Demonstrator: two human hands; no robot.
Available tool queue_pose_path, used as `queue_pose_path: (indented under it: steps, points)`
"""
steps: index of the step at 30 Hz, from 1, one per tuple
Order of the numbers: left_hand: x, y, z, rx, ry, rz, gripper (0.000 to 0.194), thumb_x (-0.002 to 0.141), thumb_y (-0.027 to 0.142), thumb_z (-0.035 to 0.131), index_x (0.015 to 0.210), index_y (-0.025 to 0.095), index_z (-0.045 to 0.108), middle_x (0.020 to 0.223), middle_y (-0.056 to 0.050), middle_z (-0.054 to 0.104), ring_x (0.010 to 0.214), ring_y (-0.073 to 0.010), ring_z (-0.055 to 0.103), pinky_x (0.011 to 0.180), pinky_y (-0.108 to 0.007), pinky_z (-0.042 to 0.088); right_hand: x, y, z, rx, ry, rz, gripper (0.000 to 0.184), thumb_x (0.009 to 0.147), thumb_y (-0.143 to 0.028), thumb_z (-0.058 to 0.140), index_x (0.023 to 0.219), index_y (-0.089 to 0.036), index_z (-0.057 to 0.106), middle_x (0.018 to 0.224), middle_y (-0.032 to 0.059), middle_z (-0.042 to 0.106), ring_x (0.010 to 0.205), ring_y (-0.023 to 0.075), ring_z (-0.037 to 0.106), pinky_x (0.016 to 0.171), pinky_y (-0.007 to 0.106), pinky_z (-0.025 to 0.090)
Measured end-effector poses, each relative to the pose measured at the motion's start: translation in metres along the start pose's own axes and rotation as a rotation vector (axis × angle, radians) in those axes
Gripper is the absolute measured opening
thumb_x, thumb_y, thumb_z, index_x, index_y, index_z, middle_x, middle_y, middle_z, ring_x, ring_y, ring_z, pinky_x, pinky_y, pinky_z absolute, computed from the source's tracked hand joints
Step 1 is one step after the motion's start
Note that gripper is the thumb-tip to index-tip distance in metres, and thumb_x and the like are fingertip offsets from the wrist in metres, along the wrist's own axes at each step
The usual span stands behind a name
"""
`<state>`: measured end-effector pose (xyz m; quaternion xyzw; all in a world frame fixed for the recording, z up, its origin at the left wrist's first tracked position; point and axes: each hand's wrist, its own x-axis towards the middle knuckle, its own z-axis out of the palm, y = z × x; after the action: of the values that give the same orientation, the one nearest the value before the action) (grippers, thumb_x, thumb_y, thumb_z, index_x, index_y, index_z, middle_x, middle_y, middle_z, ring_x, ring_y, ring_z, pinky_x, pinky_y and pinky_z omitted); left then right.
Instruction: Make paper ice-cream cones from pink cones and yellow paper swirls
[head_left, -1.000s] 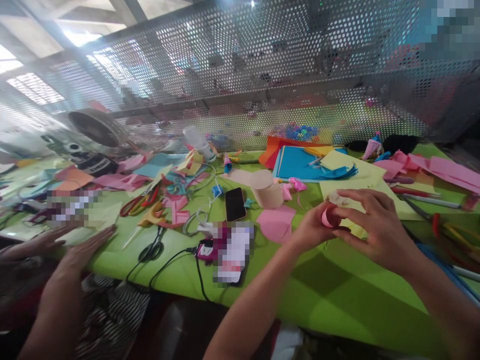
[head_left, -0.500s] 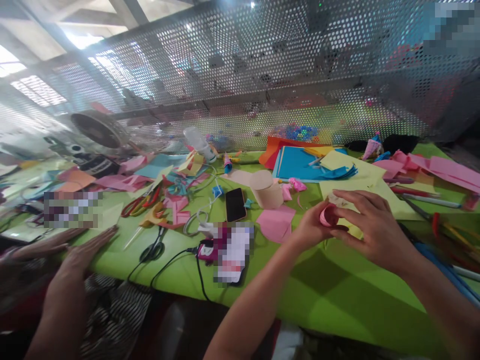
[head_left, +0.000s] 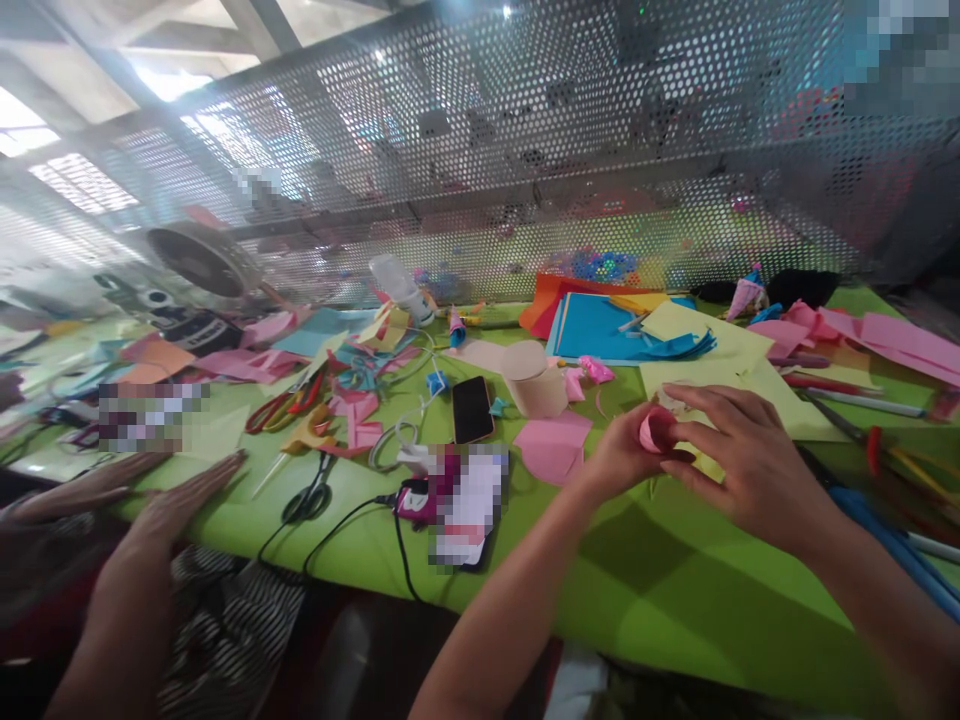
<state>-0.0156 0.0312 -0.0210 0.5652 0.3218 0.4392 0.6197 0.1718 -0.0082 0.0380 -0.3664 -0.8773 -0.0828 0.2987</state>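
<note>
Fingers (head_left: 703,436) surround a hollow pink paper roll (head_left: 654,430), opening rightward.

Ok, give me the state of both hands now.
Left hand: closed, holding the pink roll.
Right hand: curved at the roll's open end; whether it grips cannot be told.

Left forearm (head_left: 510,595) slants inward from the bottom edge, right forearm (head_left: 877,590) inward from the lower right. Left hand (head_left: 619,455) curled in a grip, fingertips mostly hidden. Right hand (head_left: 754,465) facing it, knuckles up, fingers bent and spread, thumb (head_left: 701,482) below them. Hands close together, tips nearly meeting.
</note>
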Motion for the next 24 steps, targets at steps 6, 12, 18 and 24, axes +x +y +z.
queue_pose_path:
  steps: [6,12,18,24]
  points:
    - [0.0,0.005,0.001,-0.072,-0.016,-0.016,0.064,0.049,0.04,0.107,0.088,0.017,0.062,0.079,0.004,0.061,0.075,-0.0115,0.054,0.074,-0.028,0.045,0.001,0.0,0.0,0.092,-0.011,0.078,0.016,0.101,-0.036,0.069,0.112,-0.025,0.073,0.15,0.0123,0.068,0.136,0.038,0.061,0.109,0.059,0.049]
    - [0.001,0.009,-0.004,-0.064,-0.065,-0.008,0.065,0.048,0.04,0.107,0.086,0.017,0.059,0.08,0.003,0.06,0.074,-0.0107,0.053,0.072,-0.026,0.044,0.001,0.002,0.0,0.145,0.002,0.104,0.017,0.101,-0.035,0.069,0.114,-0.026,0.073,0.149,0.0123,0.068,0.133,0.037,0.063,0.108,0.06,0.05]
    - [0.0,0.006,-0.004,-0.034,-0.062,-0.046,0.067,0.046,0.039,0.108,0.091,0.017,0.063,0.085,0.002,0.062,0.08,-0.0136,0.056,0.077,-0.028,0.046,0.002,0.002,0.001,0.15,-0.032,0.037,0.013,0.103,-0.032,0.066,0.106,-0.025,0.075,0.148,0.0121,0.069,0.133,0.0367,0.063,0.107,0.059,0.051]
    - [-0.001,-0.006,-0.005,-0.027,-0.094,-0.04,0.063,0.05,0.034,0.107,0.092,0.017,0.063,0.085,0.002,0.063,0.084,-0.0155,0.059,0.082,-0.03,0.049,0.001,0.002,0.002,0.185,-0.091,0.041,0.015,0.102,-0.032,0.065,0.102,-0.024,0.077,0.15,0.0133,0.067,0.135,0.0379,0.061,0.108,0.061,0.052]
